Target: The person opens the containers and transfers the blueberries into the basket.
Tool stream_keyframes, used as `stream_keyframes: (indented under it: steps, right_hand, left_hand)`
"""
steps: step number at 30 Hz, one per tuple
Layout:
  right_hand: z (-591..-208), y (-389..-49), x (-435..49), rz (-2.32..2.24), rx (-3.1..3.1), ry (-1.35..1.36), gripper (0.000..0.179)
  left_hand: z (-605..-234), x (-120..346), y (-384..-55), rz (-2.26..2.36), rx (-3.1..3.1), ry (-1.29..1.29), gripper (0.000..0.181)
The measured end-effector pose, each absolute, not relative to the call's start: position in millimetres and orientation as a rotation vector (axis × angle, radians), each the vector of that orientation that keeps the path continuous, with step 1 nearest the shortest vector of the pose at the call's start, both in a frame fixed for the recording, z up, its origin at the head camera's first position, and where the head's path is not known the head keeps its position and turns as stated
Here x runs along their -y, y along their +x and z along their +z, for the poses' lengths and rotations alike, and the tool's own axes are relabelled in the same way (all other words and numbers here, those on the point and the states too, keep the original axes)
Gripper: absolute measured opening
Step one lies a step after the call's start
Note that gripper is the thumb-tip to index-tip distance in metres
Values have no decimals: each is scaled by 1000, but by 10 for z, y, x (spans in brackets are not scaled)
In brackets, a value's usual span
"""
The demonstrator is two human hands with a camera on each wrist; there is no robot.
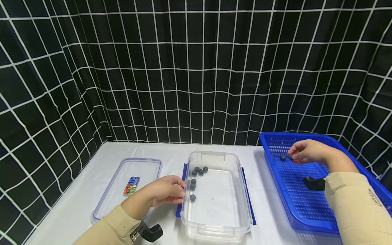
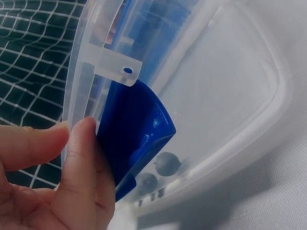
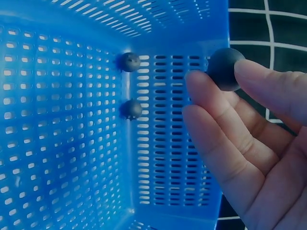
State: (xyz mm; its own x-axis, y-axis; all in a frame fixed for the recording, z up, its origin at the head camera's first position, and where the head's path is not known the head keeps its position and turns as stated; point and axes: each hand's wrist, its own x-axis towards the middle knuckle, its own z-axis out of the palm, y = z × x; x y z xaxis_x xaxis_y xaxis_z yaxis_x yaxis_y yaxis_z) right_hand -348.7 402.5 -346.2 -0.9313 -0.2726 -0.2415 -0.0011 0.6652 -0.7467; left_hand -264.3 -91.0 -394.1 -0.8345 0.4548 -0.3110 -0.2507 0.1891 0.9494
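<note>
In the head view, my right hand (image 1: 312, 153) is over the far part of the blue plastic basket (image 1: 301, 136). Its thumb and index finger pinch a dark blueberry (image 3: 224, 69), held beside the perforated wall. Two more blueberries lie in the basket, where floor and wall meet; one is the upper blueberry (image 3: 129, 62). My left hand (image 1: 166, 192) pinches the left side of a clear food container (image 1: 215, 228), thumb and fingers on either side of its rim, by a blue side latch (image 2: 139, 124). Several blueberries (image 1: 192, 197) sit inside along its left and far sides.
Left of the container lies its clear lid (image 1: 144, 168) with a blue sealing edge and a colourful label (image 1: 132, 185). Everything stands on a white-covered table (image 1: 122, 151). A black curtain (image 1: 202, 78) with a white grid surrounds the back and sides.
</note>
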Motion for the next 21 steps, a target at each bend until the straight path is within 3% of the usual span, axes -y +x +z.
stream_keyframes:
  steps: [13, 21]
  right_hand:
    - [-3494, -3464, -4114, -1181, -2575, -162, 23]
    - [-3323, -3418, -3981, -1172, -2620, -221, 27]
  left_hand:
    - [-3942, 901, -2637, 1713, -1920, 196, 25]
    - [-3951, 905, -2637, 1717, -1909, 200, 24]
